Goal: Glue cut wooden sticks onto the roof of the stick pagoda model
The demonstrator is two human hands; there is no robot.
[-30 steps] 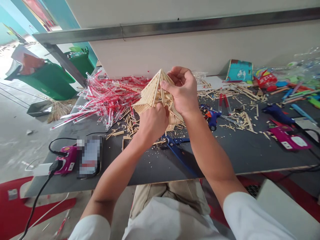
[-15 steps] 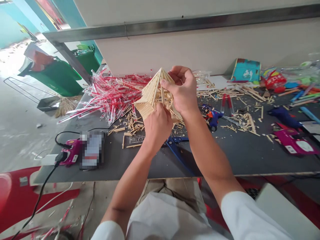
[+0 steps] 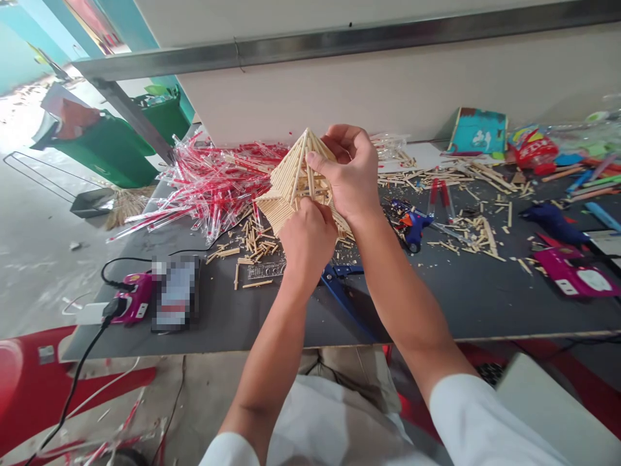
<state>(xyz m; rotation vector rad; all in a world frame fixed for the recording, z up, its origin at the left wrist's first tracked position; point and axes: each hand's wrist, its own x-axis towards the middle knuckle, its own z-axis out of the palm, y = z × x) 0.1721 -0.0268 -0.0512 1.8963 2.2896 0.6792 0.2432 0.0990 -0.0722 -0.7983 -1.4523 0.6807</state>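
A pointed roof model built from thin wooden sticks [image 3: 286, 178] is held up over the table, its peak on top and a flared lower tier beneath. My right hand [image 3: 356, 168] grips its upper right side, thumb pressed on a stick near the peak. My left hand [image 3: 310, 239] is closed at the lower front of the model, with the fingers curled against it. What those fingertips touch inside is hidden. Below my left hand, blue-handled cutters [image 3: 342, 294] lie on the table [image 3: 272, 323].
Red-and-clear plastic wrappers [image 3: 213, 175] pile up at the back left. Cut stick pieces [image 3: 259, 239] lie scattered around. A blue glue gun [image 3: 416, 230] rests right of my arms, a phone [image 3: 174, 294] and magenta power adapter [image 3: 137, 298] at left. Green bins [image 3: 97, 149] stand beyond.
The view has shifted a little, and my left forearm has swung slightly right. Both hands keep their hold on the stick model, with little other difference.
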